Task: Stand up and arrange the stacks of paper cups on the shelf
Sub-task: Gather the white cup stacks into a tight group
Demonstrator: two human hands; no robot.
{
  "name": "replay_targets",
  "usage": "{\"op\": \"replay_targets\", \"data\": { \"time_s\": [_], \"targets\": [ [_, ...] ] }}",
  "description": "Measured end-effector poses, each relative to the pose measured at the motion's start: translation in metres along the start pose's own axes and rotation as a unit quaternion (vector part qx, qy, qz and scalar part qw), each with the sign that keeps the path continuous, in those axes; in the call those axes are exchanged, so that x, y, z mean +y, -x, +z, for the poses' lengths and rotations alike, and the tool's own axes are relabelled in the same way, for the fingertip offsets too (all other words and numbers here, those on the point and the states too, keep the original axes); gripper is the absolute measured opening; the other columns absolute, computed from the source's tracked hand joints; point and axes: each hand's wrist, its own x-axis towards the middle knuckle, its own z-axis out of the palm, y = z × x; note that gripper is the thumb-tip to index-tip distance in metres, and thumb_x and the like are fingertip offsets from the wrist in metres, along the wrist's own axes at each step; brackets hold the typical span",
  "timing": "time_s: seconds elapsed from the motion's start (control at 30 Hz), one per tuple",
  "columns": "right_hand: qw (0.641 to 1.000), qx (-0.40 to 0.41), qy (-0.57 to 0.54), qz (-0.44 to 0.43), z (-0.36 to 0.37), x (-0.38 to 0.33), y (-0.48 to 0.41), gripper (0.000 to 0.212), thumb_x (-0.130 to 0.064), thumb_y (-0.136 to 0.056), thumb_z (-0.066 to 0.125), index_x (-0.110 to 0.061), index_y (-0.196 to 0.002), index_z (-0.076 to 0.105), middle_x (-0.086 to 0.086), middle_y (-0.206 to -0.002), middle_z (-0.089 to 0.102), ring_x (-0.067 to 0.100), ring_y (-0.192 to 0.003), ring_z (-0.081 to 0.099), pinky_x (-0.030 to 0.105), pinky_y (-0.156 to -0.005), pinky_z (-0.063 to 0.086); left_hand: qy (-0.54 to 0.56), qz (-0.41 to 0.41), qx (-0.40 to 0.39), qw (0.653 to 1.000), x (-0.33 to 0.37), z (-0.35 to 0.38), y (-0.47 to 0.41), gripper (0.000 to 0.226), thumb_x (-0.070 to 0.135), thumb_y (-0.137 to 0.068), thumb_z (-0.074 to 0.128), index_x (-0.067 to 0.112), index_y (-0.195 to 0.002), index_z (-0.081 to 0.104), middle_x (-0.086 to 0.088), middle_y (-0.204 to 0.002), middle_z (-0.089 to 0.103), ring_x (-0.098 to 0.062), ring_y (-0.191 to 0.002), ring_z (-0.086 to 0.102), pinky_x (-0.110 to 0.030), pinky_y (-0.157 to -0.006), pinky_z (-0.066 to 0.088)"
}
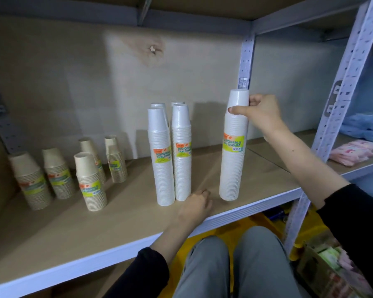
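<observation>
A tall white stack of paper cups (233,160) stands upright near the shelf's front edge, a green label on its side. My right hand (260,112) grips it near the top. Left of it, several more tall white stacks (172,155) stand close together in a cluster. My left hand (197,204) rests curled on the wooden shelf board (127,214) just in front of that cluster, touching no stack and holding nothing. Further left stand several shorter beige cup stacks (91,183), upright and loosely spaced.
A perforated grey shelf upright (336,117) rises at the right front corner. Beyond it lie pink packets (353,152) and blue wrapped goods (364,127). Below the shelf are my knees, a yellow crate (265,220) and a box of goods (327,261).
</observation>
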Motion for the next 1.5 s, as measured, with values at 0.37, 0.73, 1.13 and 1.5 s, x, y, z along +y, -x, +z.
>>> {"op": "replay_targets", "data": {
  "time_s": [0.37,0.73,1.13,1.5],
  "targets": [
    [0.987,-0.135,-0.086,0.003,0.041,-0.017,0.031,0.037,-0.009,-0.066,0.079,0.010,-0.095,0.067,0.015,-0.090,0.066,0.015,-0.079,0.055,0.023,-0.070,0.046,-0.042,-0.035,-0.012,0.998,-0.070,-0.028,0.065,0.040,0.028,-0.098,0.037,0.013,-0.134,0.046,-0.004,-0.139,0.049,-0.025,-0.124,0.049,-0.035,-0.105,0.039],
    [0.977,-0.178,-0.119,-0.002,0.085,-0.012,0.039,0.030,-0.001,-0.071,0.076,0.007,-0.098,0.067,-0.008,-0.065,0.055,0.000,-0.057,0.046,0.000,-0.042,0.034,-0.047,-0.164,0.004,0.985,-0.120,-0.041,0.078,0.035,0.028,-0.096,0.037,0.009,-0.120,0.055,-0.009,-0.129,0.054,-0.027,-0.118,0.052,-0.035,-0.099,0.042],
    [0.983,-0.150,-0.097,-0.040,0.098,-0.006,0.034,0.021,-0.011,-0.066,0.080,-0.015,-0.078,0.064,-0.013,-0.064,0.059,-0.014,-0.044,0.053,0.002,-0.049,0.039,0.005,-0.196,0.046,0.980,-0.129,-0.032,0.054,0.038,0.024,-0.096,0.037,0.010,-0.130,0.048,-0.005,-0.142,0.044,-0.023,-0.129,0.045,-0.033,-0.105,0.039],
    [0.970,-0.205,-0.126,-0.029,0.100,-0.003,0.026,0.030,-0.001,-0.074,0.072,0.002,-0.103,0.065,0.001,-0.083,0.063,-0.003,-0.063,0.055,-0.003,-0.049,0.041,0.002,-0.191,0.049,0.980,-0.132,-0.028,0.053,0.039,0.023,-0.097,0.036,0.009,-0.133,0.046,-0.005,-0.145,0.040,-0.022,-0.132,0.041,-0.031,-0.105,0.036]
  ]
}}
